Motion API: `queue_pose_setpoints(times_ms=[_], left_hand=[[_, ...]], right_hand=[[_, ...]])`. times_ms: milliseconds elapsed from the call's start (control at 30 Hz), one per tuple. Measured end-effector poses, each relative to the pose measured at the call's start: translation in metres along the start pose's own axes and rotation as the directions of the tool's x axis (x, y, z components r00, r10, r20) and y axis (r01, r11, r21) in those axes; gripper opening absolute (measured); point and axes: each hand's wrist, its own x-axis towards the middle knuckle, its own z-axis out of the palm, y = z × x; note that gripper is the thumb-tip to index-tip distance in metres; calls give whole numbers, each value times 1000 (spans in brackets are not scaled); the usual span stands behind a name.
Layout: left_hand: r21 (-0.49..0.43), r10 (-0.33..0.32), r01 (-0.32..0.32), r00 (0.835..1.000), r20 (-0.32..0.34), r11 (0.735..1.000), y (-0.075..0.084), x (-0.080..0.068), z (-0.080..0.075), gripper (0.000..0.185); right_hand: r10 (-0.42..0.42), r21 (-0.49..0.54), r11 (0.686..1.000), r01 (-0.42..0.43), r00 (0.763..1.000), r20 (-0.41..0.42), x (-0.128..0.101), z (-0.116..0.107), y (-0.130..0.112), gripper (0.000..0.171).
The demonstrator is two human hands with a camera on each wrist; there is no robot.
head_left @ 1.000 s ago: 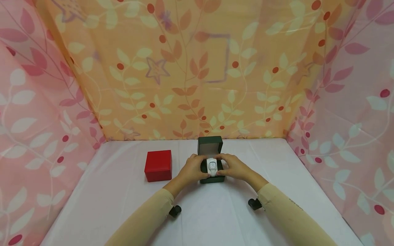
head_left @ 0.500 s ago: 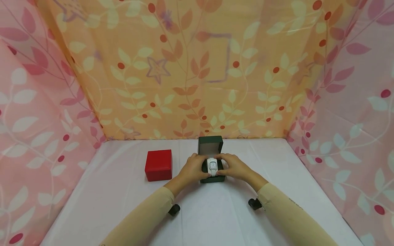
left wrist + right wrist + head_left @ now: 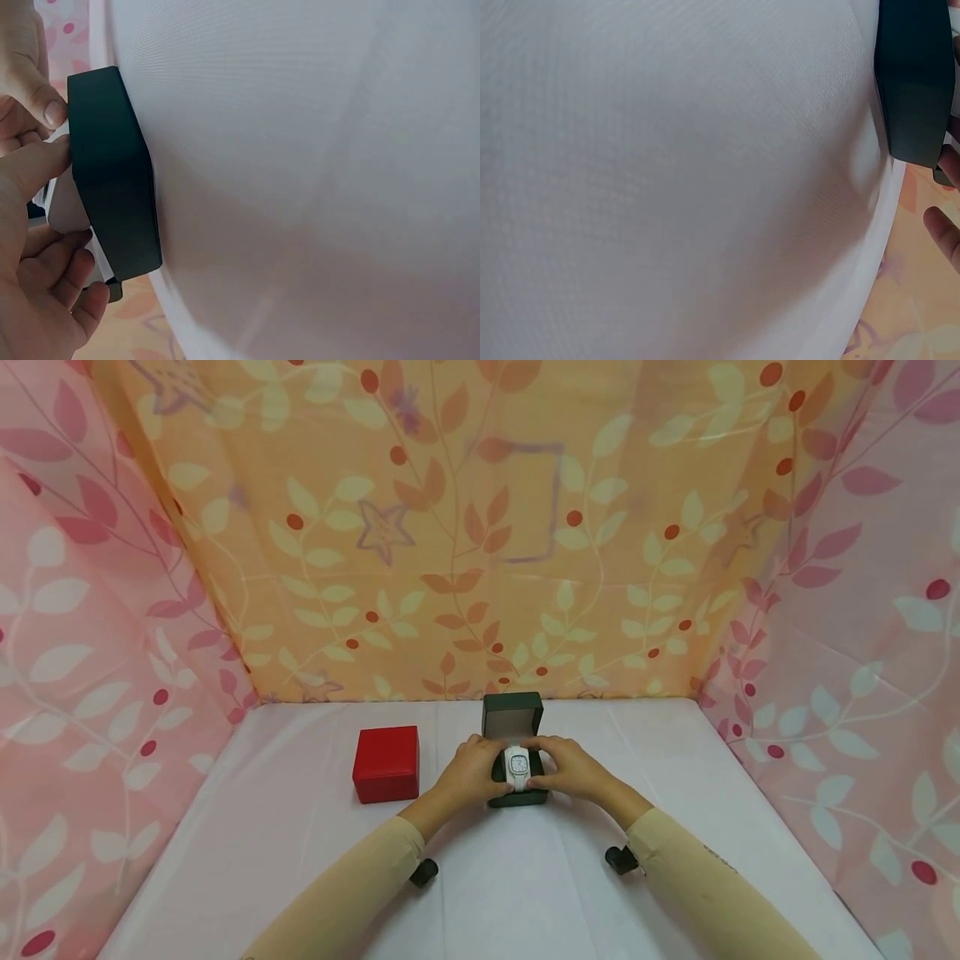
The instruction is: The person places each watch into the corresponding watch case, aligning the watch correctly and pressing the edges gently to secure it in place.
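A white wristwatch (image 3: 518, 765) with a squarish face sits in a dark green watch box (image 3: 513, 712), whose lid stands raised behind it. From the left side, my left hand (image 3: 474, 770) holds the watch between thumb and fingers. On the other side my right hand (image 3: 572, 768) grips it in the same way. In the left wrist view, the green box (image 3: 112, 172) hides part of the watch, and the left hand (image 3: 37, 277) has its thumb near the box rim. Only fingertips (image 3: 943, 231) of the right hand show at the edge of the right wrist view.
A closed red box (image 3: 386, 765) stands on the table left of the green box. White cloth (image 3: 517, 893) covers the table. Patterned curtains (image 3: 450, 527) enclose the back and both sides. A small black camera (image 3: 621, 859) hangs under the right wrist.
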Motion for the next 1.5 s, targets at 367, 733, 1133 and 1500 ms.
queue_pose_setpoints(times_ms=[367,733,1133,1500], left_hand=[[-14,-16,16,1000,-4,1000,-1,1,1,65],[-57,-57,57,998,3,997,3,2,3,64],[4,-100,100,995,-27,995,8,1,6,65],[22,-78,79,995,-66,997,10,-3,7,61]], right_hand=[[-1,-44,999,1,1000,11,1,1,0,66],[-9,-55,998,9,1000,-6,-2,2,0,66],[-14,-59,998,13,1000,-6,1,5,2,65],[-6,-48,999,6,1000,10,0,4,2,65]])
